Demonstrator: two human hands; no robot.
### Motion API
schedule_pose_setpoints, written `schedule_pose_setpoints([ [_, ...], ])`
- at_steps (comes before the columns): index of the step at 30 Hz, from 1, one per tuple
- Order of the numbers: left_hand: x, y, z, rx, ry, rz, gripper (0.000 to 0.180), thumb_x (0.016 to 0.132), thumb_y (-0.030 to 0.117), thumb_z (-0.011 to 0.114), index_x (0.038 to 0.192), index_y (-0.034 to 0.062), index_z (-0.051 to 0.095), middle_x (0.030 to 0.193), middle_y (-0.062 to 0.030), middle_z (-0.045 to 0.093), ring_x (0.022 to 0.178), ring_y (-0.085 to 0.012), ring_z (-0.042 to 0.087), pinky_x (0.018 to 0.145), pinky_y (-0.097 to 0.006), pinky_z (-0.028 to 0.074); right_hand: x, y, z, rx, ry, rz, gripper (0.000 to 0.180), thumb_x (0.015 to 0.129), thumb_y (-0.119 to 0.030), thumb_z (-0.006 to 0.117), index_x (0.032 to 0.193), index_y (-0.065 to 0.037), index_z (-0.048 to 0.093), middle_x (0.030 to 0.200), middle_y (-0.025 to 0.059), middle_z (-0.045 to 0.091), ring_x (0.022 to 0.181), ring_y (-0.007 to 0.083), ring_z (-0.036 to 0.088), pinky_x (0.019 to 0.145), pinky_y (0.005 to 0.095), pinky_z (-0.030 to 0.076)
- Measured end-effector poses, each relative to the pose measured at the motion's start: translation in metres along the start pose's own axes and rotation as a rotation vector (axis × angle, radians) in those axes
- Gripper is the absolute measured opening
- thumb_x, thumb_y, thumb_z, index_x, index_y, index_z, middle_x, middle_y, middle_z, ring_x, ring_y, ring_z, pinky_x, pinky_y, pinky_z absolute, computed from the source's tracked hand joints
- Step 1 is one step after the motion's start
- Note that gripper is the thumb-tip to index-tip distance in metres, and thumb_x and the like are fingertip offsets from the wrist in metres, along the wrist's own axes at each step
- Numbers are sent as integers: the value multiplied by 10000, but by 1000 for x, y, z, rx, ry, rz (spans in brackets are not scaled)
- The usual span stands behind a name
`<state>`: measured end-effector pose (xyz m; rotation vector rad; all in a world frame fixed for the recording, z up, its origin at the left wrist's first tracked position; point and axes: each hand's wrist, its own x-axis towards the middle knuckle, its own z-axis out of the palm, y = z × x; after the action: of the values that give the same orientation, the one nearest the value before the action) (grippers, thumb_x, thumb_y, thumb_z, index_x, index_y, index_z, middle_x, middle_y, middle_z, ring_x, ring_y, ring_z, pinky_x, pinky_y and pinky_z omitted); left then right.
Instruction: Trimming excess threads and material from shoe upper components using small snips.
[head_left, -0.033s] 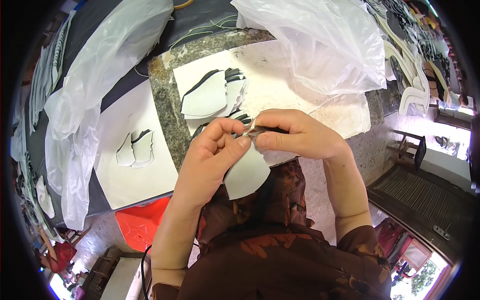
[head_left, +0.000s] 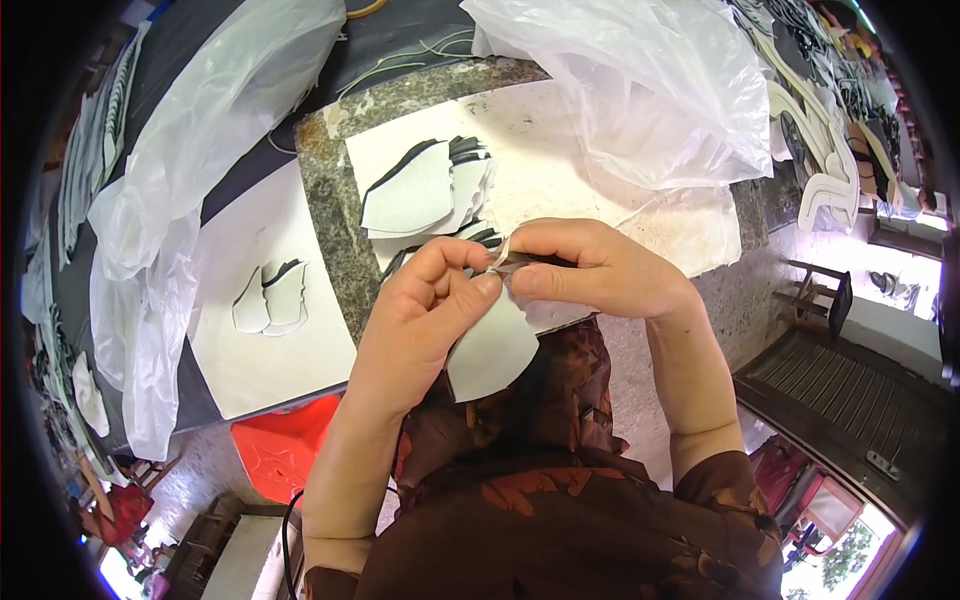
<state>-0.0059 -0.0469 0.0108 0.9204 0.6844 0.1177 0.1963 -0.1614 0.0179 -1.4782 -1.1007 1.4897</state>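
Observation:
My left hand [head_left: 425,310] grips a pale grey curved cut piece [head_left: 490,355] by its upper edge, and the piece hangs down over my lap. My right hand [head_left: 590,270] meets it from the right, thumb and forefinger pinching a thin pale strip [head_left: 502,250] at that same edge. Something small and dark shows under those fingers; I cannot tell what it is. Just beyond my hands, a stack of similar grey pieces with black edges [head_left: 420,195] lies on the white sheet [head_left: 560,170] on the stone-edged table [head_left: 325,200].
Two more cut pieces [head_left: 270,300] lie on a white board [head_left: 260,370] to the left. A large clear plastic bag [head_left: 650,90] covers the table's far right, and another plastic sheet [head_left: 190,170] drapes at the left. A red stool [head_left: 280,450] stands below the table.

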Motion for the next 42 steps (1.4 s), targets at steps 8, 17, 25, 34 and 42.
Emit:
schedule_pose_setpoints([
  [8,2,-2,4,10,3,36,146,1035,160,665,1127,52,631,768,107,535,686,18,396,611,-180,290,1,1,2,19,-19,-8,388,1016,-377,665,1124,-4,689,964,37,657,899,123,573,819,295,488],
  [17,3,-5,2,38,-5,66,115,1032,153,669,1092,56,652,756,116,510,683,18,378,611,-178,277,2,4,2,206,-54,41,303,1029,-307,666,1079,-9,692,925,-27,633,879,62,531,790,254,462],
  [25,4,-7,0,11,-16,66,100,1028,148,675,1079,64,661,750,117,506,675,16,375,604,-181,273,4,8,0,241,-94,84,268,1030,-261,666,1060,4,690,922,-31,631,879,58,527,787,250,451],
  [34,-31,27,-61,324,179,269,146,935,1,719,1073,45,741,822,82,586,743,-5,498,664,-174,405,-3,14,5,261,142,-8,259,981,-218,705,1126,-7,736,859,-43,599,815,57,511,761,241,432],
  [42,-49,53,-118,1534,735,658,324,855,42,778,1176,22,738,1050,-59,707,965,-182,654,899,-298,505,6,14,35,-292,529,-63,304,852,-82,784,1154,-62,751,730,-30,522,648,76,471,616,255,414],
])
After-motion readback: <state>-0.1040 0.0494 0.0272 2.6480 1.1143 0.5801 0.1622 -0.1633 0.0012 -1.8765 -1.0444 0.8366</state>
